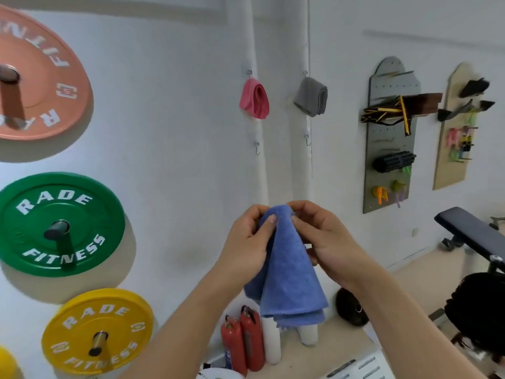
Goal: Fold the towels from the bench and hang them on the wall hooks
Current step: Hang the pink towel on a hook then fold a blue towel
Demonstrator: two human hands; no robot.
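While both hands pinch its gathered top — the left hand (247, 236) and right hand (325, 236) each grasping a side — the folded blue towel (289, 277) hangs in front of the wall. Keep the layers together and loop the top onto a free lower hook (257, 148) — below the pink towel (254, 99).

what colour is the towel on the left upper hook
Pink, seen in the head view, hanging beside a grey towel.

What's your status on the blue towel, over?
Left hand and right hand both pinching blue towel, folded, at its top. Two lower hooks free. Nothing blocking.
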